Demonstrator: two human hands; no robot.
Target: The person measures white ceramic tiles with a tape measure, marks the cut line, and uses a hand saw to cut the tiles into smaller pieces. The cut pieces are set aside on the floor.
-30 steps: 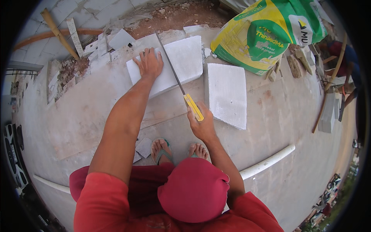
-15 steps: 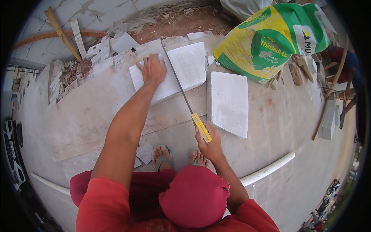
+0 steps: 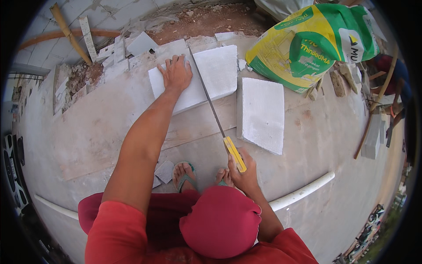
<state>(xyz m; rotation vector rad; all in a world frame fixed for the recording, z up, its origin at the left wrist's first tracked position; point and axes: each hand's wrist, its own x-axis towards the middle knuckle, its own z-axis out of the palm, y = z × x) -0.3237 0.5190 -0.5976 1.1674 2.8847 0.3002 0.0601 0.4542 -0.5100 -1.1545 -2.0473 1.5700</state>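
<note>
A white lightweight concrete block [image 3: 216, 70] lies on the floor ahead of my feet. My left hand [image 3: 176, 75] is spread flat on its left part, fingers apart, pressing on the top face. My right hand [image 3: 244, 169] is wrapped round the yellow handle of a hand saw [image 3: 211, 107]. The saw's long dark blade runs up and to the left across the block, right of my left hand. How deep the blade sits in the block I cannot tell. A second white block [image 3: 262, 115] with a slanted end stands just right of the first.
A green and yellow sack [image 3: 303, 48] leans at the back right. Broken block pieces [image 3: 141, 45] lie along the far wall. A white pipe [image 3: 303, 192] crosses the floor behind my feet. Grey offcuts [image 3: 165, 171] lie by my left foot. Another person [image 3: 398, 83] is at the far right edge.
My right hand has drawn the saw back toward me and slightly right, so the handle sits farther from the block. My left hand stays on the block.
</note>
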